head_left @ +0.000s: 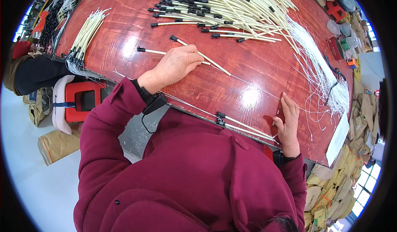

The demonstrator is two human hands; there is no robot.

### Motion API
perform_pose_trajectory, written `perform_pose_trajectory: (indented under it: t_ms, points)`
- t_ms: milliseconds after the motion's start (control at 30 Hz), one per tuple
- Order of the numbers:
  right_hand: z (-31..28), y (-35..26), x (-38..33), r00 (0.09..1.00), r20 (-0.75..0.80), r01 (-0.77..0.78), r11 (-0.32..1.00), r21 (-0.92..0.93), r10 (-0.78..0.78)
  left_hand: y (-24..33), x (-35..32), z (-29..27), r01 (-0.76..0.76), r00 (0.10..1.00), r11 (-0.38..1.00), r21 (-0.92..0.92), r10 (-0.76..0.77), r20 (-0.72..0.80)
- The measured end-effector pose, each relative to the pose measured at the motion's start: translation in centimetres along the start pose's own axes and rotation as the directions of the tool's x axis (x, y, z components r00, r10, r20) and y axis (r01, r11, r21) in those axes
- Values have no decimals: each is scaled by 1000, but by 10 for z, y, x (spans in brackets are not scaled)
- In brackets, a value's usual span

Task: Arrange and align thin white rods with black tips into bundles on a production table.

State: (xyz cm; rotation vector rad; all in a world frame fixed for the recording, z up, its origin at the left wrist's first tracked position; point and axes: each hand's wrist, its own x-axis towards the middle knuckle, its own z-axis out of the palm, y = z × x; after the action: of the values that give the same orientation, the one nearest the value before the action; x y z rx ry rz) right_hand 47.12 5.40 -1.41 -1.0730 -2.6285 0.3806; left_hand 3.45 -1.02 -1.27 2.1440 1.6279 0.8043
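Observation:
My left hand is closed, its fingers pinching near two thin cream rods with black clip-like ends. One rod slants out past the fingertips; the other rod runs beneath the hand. From the slanted rod's tip a fine white string stretches across the red tabletop toward my right hand. That hand rests at the table's right with thumb and fingers apart, fingertips at the string. Whether the string passes between its fingers I cannot tell. Two more rods lie along the near edge, beside my right thumb.
A large pile of similar rods covers the far side of the red table. A smaller bundle lies at far left. White strings gather in a tied hank at right, above a white strip. A red stool stands left.

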Motion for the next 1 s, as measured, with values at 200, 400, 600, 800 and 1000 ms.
perform_pose_trajectory:
  t_ms: [200,400,600,800,1000]
  points:
    - [0,-1,1,1000,2,-4,1000,-2,4,0,2,-1,-6,1000,1000,6,6,11]
    - [-2,-1,2,1000,12,-13,1000,-6,13,1,4,2,-21,1000,1000,4,21,17]
    - [-5,-2,2,999,44,1,1000,-17,-1,14,10,18,-174,984,968,182,176,7]
    - [5,-27,7,990,124,76,990,-121,-61,94,56,87,-398,908,884,247,343,240]
    - [10,-32,13,993,39,114,993,-3,-114,137,72,119,-452,885,873,185,411,219]
